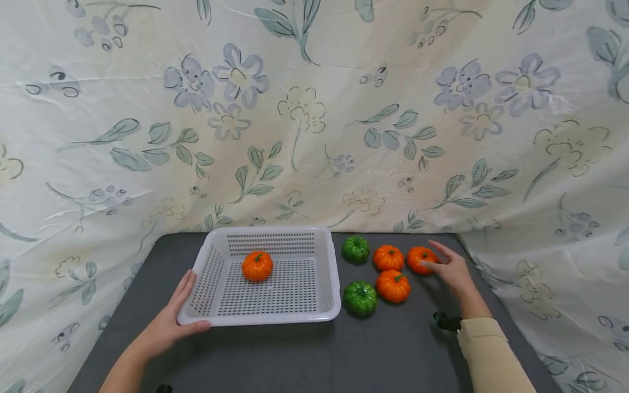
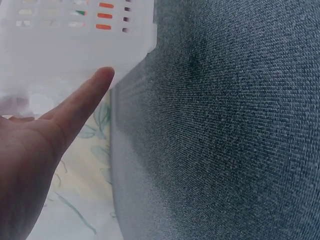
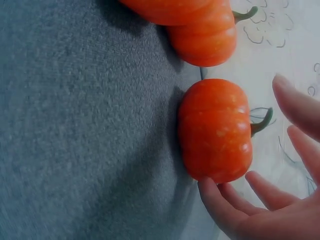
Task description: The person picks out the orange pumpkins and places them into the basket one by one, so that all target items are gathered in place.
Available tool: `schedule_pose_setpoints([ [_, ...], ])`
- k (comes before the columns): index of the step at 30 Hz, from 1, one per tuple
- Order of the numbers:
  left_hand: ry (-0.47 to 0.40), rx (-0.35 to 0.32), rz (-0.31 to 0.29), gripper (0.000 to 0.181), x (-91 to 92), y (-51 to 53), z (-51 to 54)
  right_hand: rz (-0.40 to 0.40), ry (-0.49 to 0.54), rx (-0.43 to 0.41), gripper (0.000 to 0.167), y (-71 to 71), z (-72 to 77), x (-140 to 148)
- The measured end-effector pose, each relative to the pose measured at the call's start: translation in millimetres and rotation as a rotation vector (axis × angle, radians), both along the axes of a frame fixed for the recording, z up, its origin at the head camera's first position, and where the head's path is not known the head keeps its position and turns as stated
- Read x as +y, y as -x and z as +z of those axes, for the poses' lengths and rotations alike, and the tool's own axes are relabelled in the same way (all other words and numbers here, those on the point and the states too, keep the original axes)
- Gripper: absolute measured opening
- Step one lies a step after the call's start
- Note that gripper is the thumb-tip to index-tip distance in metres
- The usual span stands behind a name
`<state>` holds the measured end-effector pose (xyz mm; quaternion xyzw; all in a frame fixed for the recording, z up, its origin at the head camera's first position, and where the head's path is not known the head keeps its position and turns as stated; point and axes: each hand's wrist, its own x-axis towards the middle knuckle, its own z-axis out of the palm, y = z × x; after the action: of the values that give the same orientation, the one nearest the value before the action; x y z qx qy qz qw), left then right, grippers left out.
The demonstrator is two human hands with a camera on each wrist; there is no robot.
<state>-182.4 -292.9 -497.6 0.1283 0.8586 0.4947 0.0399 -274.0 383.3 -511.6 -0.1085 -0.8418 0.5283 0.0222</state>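
Note:
A white perforated plastic basket point(image 1: 255, 320) stands on the left of the dark table, with one orange mini pumpkin point(image 1: 257, 266) inside. My left hand point(image 1: 164, 325) touches the basket's near left corner, thumb straight along the front wall and fingers against the left side. At the far right of the pumpkin group, my right hand point(image 1: 457, 275) is spread beside another orange pumpkin point(image 3: 215, 132). In the right wrist view its lower fingertips reach that pumpkin's side, while the thumb stands apart from it. Whether those fingertips press on it I cannot tell.
Between basket and right hand lie two more orange pumpkins point(image 1: 393, 286) and two green pumpkins, one at the back point(image 1: 355, 249) and one nearer point(image 1: 360, 298). A floral cloth point(image 1: 314, 136) hangs behind the grey table point(image 1: 295, 360) and along its sides.

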Motion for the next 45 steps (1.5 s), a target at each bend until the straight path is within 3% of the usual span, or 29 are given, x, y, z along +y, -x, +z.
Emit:
schedule_pose_setpoints([
  [11, 0.018, -0.014, 0.009, 0.114, 1.5, 0.5, -1.2, -0.019, -0.009, -0.045, 0.082, 8.5, -11.1, 0],
  [18, 0.007, -0.004, 0.001, 0.114, -2.4, -0.7, -0.8, 0.028, -0.029, -0.074, 0.079, 10.9, -16.4, 0],
  [27, 0.021, -0.008, -0.009, 0.115, -1.2, -0.5, 1.5, 0.025, -0.017, -0.074, 0.08, 10.8, -23.8, 7],
  [36, 0.006, -0.003, -0.021, 0.114, -2.1, 0.0, 3.0, -0.048, 0.012, -0.054, 0.08, 4.3, -17.7, 7],
  [45, 0.023, -0.012, -0.015, 0.114, -2.0, 0.6, 3.7, -0.035, -0.005, -0.001, 0.083, 1.4, -8.3, 6],
])
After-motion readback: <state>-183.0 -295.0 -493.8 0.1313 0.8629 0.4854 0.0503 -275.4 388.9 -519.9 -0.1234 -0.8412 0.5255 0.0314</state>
